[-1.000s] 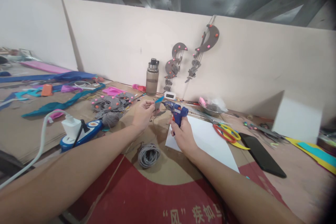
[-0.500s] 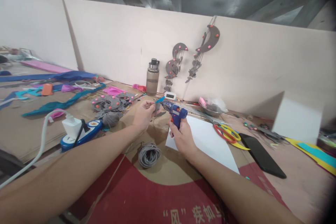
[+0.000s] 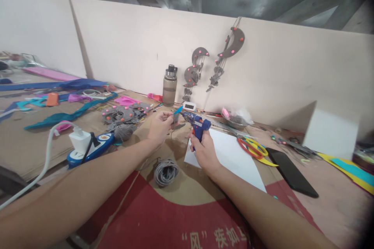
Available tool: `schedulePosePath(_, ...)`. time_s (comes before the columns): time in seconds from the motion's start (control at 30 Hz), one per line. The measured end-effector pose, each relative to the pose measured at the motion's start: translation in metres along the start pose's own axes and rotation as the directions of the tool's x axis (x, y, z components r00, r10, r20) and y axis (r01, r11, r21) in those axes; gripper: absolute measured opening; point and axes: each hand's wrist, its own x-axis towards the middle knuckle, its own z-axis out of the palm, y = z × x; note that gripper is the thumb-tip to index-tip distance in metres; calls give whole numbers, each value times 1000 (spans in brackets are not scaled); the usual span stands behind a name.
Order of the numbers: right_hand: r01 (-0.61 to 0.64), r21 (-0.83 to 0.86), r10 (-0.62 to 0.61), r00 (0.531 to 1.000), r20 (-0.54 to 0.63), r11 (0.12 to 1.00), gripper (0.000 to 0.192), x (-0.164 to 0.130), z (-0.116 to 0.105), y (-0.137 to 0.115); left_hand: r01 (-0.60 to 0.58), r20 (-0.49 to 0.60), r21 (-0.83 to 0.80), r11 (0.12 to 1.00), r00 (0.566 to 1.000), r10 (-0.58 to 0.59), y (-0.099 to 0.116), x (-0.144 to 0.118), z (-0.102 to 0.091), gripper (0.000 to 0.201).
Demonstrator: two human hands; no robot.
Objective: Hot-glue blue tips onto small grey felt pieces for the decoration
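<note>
A person's right hand point(image 3: 205, 151) grips a blue glue gun point(image 3: 199, 126) near a gray piece point(image 3: 176, 118) pinched in the left hand point(image 3: 159, 127).

Tiny shift, but the glue gun point(image 3: 201, 125) has backed off a bit. Half a second ago its nozzle point(image 3: 186, 115) was pushed in close to the grey scrap point(image 3: 176, 118); now it's slid slightly right, so the tip sits a little farther from it, still near though. The right hand point(image 3: 203, 148) drifted right along with the gun, and the gun's rear end moved over the same way.
</note>
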Motion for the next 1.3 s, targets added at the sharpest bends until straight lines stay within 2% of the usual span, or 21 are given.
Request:
schedulePosePath(0.27,-20,52,21,1000,-23,998,19,1,0,2,2,8,-13,1000,1000,-2,-1,-1,0,21)
schedulePosePath(0.53,-74,214,95,991,-92,974,23,9,-4,2,32,7,-100,994,999,-32,1,1,-1,22)
schedulePosePath(0.67,-54,243,69,996,-56,968,24,5,-1,-2,52,-37,-108,993,998,-56,4,1,-1,18)
schedulePosePath(0.9,-5,104,6,1000,-10,995,20,-4,3,-2,65,-24,-105,992,997,-68,4,-1,2,19)
schedulePosePath(1.3,26,-8,-25,998,51,1000,19,-8,4,-5,77,13,-79,994,997,-77,2,-2,2,24)
